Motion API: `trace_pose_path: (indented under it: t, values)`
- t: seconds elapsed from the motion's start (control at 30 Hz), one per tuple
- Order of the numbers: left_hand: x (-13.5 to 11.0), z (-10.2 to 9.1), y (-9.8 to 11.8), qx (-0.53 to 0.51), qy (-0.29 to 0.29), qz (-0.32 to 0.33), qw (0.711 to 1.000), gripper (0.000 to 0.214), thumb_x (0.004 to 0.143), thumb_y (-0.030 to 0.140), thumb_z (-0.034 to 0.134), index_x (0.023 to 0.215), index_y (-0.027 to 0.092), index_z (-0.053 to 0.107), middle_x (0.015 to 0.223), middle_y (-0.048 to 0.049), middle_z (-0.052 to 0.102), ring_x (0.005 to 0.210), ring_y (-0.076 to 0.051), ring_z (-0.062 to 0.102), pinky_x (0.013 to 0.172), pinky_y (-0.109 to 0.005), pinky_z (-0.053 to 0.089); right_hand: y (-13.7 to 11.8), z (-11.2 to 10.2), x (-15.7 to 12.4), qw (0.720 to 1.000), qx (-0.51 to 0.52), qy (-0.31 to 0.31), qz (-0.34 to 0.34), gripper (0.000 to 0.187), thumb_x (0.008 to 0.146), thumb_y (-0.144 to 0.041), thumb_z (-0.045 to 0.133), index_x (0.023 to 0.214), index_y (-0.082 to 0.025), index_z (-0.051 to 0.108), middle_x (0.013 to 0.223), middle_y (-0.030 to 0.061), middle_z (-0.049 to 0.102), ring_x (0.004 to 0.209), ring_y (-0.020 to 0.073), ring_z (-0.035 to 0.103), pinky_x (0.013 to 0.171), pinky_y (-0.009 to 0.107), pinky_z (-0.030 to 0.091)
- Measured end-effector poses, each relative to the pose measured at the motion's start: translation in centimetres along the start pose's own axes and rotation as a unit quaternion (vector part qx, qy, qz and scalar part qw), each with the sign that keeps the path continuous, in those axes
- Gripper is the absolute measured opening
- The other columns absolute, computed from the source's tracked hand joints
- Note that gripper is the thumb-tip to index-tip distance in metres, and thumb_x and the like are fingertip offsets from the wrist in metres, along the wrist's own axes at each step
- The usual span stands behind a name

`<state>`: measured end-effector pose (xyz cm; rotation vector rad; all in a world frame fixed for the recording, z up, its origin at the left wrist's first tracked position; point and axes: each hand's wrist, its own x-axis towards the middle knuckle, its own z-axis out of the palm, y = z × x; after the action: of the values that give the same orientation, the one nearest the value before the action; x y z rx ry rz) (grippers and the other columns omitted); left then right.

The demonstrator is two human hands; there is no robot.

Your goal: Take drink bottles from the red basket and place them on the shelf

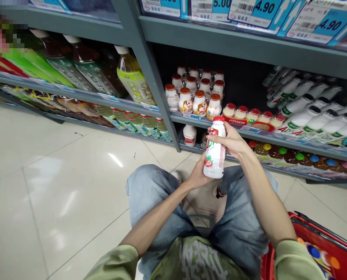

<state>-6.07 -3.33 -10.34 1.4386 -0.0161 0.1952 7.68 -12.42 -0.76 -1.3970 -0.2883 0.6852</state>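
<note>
Between my two hands is a white drink bottle with a red cap and a strawberry on its label, held nearly upright above my knees. My left hand grips its lower left side near the base. Wrapped around the upper right side is my right hand, its thumb lying across the label. Part of the fingers of both hands is hidden behind the bottle. Just beyond it on the shelf stand small white bottles with orange caps and a row of red-capped small bottles.
White bottles with black caps lean on the shelf at right. Large tea bottles stand at left, beyond a grey shelf post. A red shopping basket with colourful items sits on the tiled floor at my right.
</note>
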Motion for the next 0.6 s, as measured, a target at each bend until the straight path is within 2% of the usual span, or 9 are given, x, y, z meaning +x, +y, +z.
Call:
trace_pose_path:
  t: [0.2, 0.37, 0.47, 0.6]
  values:
    - [0.3, 0.6, 0.4, -0.008, -0.014, 0.000, 1.000, 0.083, 0.065, 0.028, 0.087, 0.140, 0.021, 0.051, 0.123, -0.0109, 0.066, 0.113, -0.029, 0.061, 0.101, -0.042, 0.049, 0.4, -0.5, -0.3, 0.999, -0.029, 0.023, -0.025, 0.069, 0.048, -0.033, 0.097, 0.104, -0.022, 0.058, 0.102, 0.0025, 0.068, 0.079, 0.0173, 0.062, 0.069, 0.033, 0.057]
    - [0.3, 0.9, 1.1, -0.072, -0.022, -0.050, 0.996, 0.090, 0.060, 0.029, 0.092, 0.140, 0.020, 0.051, 0.131, -0.0126, 0.063, 0.120, -0.031, 0.060, 0.106, -0.044, 0.046, 0.6, -0.3, -0.3, 0.996, -0.050, 0.050, -0.046, 0.066, 0.051, -0.034, 0.095, 0.105, -0.022, 0.059, 0.096, 0.0011, 0.068, 0.077, 0.0174, 0.061, 0.067, 0.032, 0.054]
    - [-0.2, 0.9, 1.1, -0.112, -0.058, -0.078, 0.989, 0.100, 0.064, 0.032, 0.091, 0.150, 0.022, 0.041, 0.138, -0.0153, 0.059, 0.122, -0.033, 0.060, 0.106, -0.048, 0.047, 0.8, 0.2, -0.2, 0.995, -0.048, 0.068, -0.059, 0.057, 0.056, -0.037, 0.093, 0.100, -0.023, 0.059, 0.087, -0.0011, 0.065, 0.073, 0.0161, 0.060, 0.064, 0.030, 0.052]
    - [-0.7, 0.5, 0.7, -0.071, -0.096, -0.067, 0.991, 0.113, 0.066, 0.031, 0.090, 0.160, 0.025, 0.027, 0.149, -0.0164, 0.050, 0.133, -0.036, 0.051, 0.114, -0.053, 0.041, 1.0, 0.6, -0.1, 0.997, -0.011, 0.076, -0.022, 0.054, 0.062, -0.046, 0.091, 0.099, -0.025, 0.058, 0.079, -0.0036, 0.061, 0.066, 0.0158, 0.059, 0.058, 0.029, 0.051]
